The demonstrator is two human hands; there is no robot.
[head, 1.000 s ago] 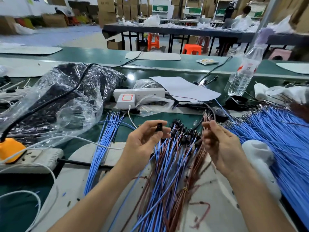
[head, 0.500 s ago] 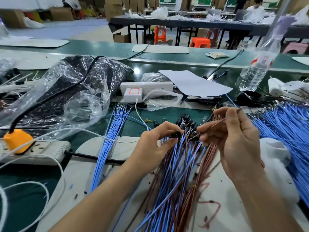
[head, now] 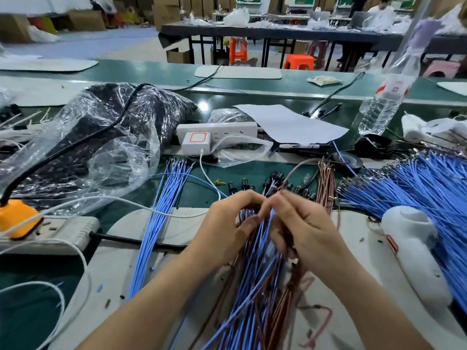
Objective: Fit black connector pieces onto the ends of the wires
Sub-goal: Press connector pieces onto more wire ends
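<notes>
The right hand (head: 307, 231) has dropped from its raised position and now meets the left hand (head: 225, 223) fingertip to fingertip. The right fingers pinch a brown wire (head: 297, 169) that loops up and back from them. The left thumb and forefinger are curled into a pinch, but I cannot tell what they hold, as the fingers hide it. Loose black connector pieces (head: 274, 178) lie just beyond the fingertips. A bundle of blue and brown wires (head: 255, 286) runs under both hands. A white tool (head: 414, 251) lies to the right and a plastic bag (head: 101, 137) to the left.
</notes>
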